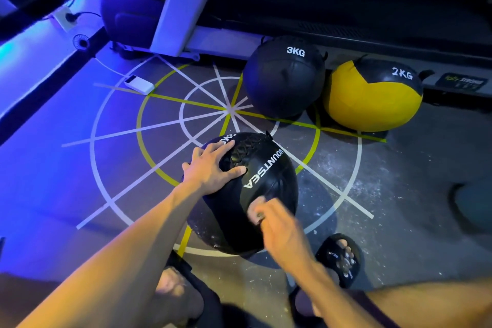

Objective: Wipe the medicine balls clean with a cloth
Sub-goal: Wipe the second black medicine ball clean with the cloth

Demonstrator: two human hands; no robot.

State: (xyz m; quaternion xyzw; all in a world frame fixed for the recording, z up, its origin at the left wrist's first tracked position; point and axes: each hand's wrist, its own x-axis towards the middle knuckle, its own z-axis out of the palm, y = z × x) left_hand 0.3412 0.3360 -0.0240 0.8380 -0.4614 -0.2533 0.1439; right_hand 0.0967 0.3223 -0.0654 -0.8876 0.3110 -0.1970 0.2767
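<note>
Medicine balls, 3 of them, sit on a dark gym floor (399,181) marked with white and yellow circles and spokes. Nearest the person is a round black leather-look medicine ball (255,194) printed with MOUNTSEA in white and a partly hidden weight mark, resting on the floor between their sandalled feet and the centre of the floor marking. The left hand (210,168) lies flat on the ball's upper left side, fingers straight and spread, steadying it. The right hand (277,224) is motion-blurred at the ball's near right side, fingers curled around something small and pale (256,212) that is most likely the cloth, though the blur makes this uncertain. This looks like the wiping step on the 1st ball, with the near face being rubbed. Next, the person would probably need to roll the ball under the flat left hand to bring the unwiped underside and far side up. Its surface is mostly smooth and slightly glossy, with a textured, diamond-patterned panel near the top and pale dusty specks low on its left side. Further back, touching or nearly touching each other beside a machine base, are a black round ball marked 3KG (285,77) and a yellow and black round ball marked 2KG (372,96); both appear untouched. A white power bank (139,84) with a cable lies on the floor to the left.
</note>
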